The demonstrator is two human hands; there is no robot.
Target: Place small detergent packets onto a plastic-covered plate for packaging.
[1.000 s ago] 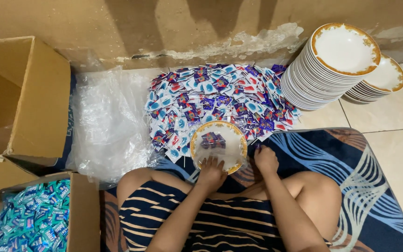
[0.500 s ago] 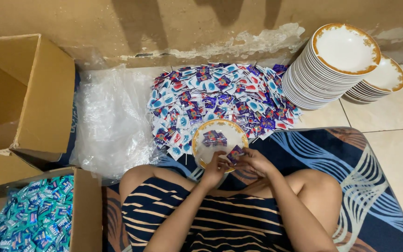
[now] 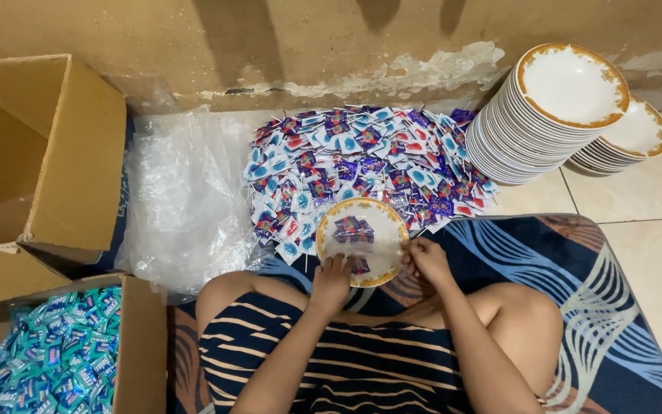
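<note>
Your left hand [image 3: 334, 277] grips the near rim of the gold-edged plate [image 3: 381, 257], fingers curled, and your right hand [image 3: 425, 258] pinches its right edge. The plate sits on your lap, a few purple sachets [image 3: 352, 231] inside. Keep it level, so the sachets don't slide into the sachet pile [image 3: 362, 165].

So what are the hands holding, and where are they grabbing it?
Both hold the gold-rimmed plate with sachets on it: the left hand grips its near rim, the right hand its right edge.
</note>
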